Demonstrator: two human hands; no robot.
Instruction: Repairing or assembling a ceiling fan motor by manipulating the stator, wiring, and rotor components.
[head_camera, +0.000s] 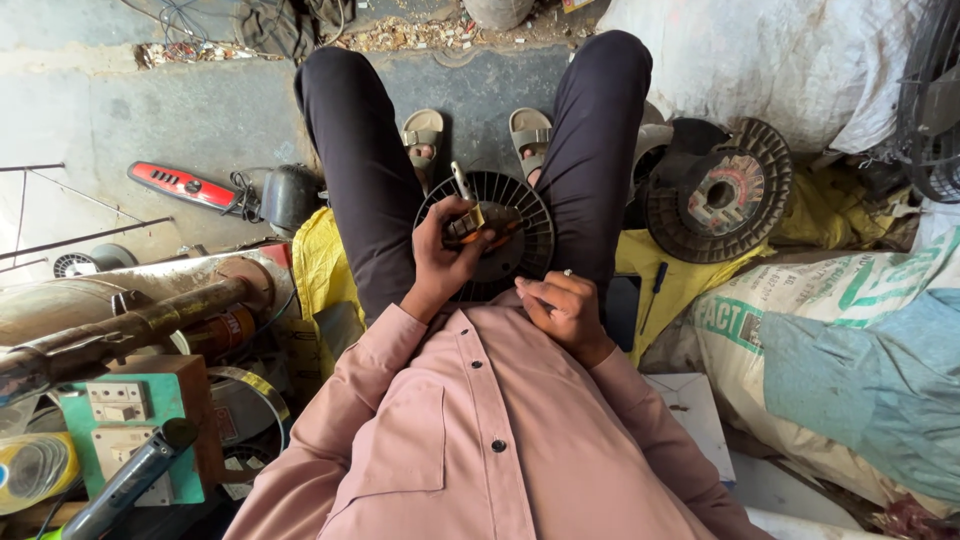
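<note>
Gripping pliers (468, 222) over black spool (520, 215), left hand (440, 262).

two black spools (497, 232), two sandals (423, 133)

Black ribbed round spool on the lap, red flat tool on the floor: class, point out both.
Black ribbed round spool (520, 225), head view, on its ribbed face.
Red flat tool (182, 185), head view, on its middle.

cracked concrete floor (200, 110), sacks (800, 60) right, daylight.
</note>
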